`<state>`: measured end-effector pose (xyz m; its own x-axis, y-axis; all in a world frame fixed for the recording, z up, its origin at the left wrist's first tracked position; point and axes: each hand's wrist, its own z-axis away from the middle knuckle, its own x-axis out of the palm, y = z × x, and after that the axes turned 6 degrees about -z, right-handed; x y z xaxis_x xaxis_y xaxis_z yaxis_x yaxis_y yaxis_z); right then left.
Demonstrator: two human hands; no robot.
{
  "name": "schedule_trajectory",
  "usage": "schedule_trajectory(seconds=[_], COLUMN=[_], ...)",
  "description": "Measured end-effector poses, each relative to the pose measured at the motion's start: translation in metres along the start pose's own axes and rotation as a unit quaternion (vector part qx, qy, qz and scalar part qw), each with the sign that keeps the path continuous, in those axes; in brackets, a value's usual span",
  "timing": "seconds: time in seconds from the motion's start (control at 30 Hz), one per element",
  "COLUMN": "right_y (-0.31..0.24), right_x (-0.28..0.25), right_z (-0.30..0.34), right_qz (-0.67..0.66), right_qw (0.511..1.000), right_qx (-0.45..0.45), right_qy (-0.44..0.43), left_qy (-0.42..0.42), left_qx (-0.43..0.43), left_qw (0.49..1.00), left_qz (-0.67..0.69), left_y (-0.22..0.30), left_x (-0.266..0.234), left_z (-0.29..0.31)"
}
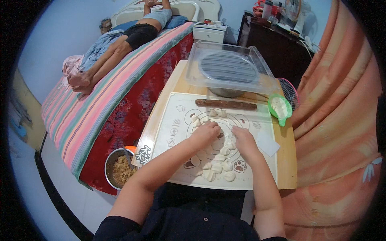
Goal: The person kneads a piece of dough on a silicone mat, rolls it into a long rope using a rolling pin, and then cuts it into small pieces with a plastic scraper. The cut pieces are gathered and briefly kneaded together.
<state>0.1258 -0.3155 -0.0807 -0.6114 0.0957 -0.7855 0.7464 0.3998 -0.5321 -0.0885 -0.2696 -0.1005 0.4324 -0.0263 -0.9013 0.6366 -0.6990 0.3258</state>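
Note:
Small pale dough pieces (217, 168) lie in a loose ring on a white printed kneading mat (165, 150). My left hand (206, 134) is over the left side of the ring, its fingers bent down and drawn together; whatever they hold is hidden beneath them. Opposite it, my right hand (243, 140) rests low beside the pieces on the right, with its fingers stretched toward the middle. Some pieces nearest me look flattened and overlap. Just beyond the ring, a dark wooden rolling pin (226, 104) lies crosswise on the mat.
A clear plastic bin (261, 66) stands over a pot at the table's back. Flour fills a green scoop (280, 106) at right, near a white scraper (268, 144). A bowl of filling (120, 170) stands lower left. A person (132, 38) lies on the striped bed (116, 86).

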Motion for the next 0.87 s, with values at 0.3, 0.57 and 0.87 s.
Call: schedule_trajectory(seconds=[0.3,0.57,0.87], right_y=[0.002,0.004,-0.024], right_x=[-0.002,0.016,-0.01], right_z=[-0.005,0.018,-0.002], right_qz=[0.05,0.043,0.047], right_qw=[0.997,0.992,0.943], right_qx=[0.028,0.002,0.132], right_qy=[-0.05,-0.119,-0.303], left_qy=[0.039,-0.039,-0.222], left_qx=[0.013,0.048,-0.024], left_qw=[0.998,0.996,0.968], left_qz=[-0.056,-0.062,0.117], left_y=[0.009,0.026,0.018], left_x=[0.005,0.008,-0.01], left_z=[-0.011,0.016,0.004])
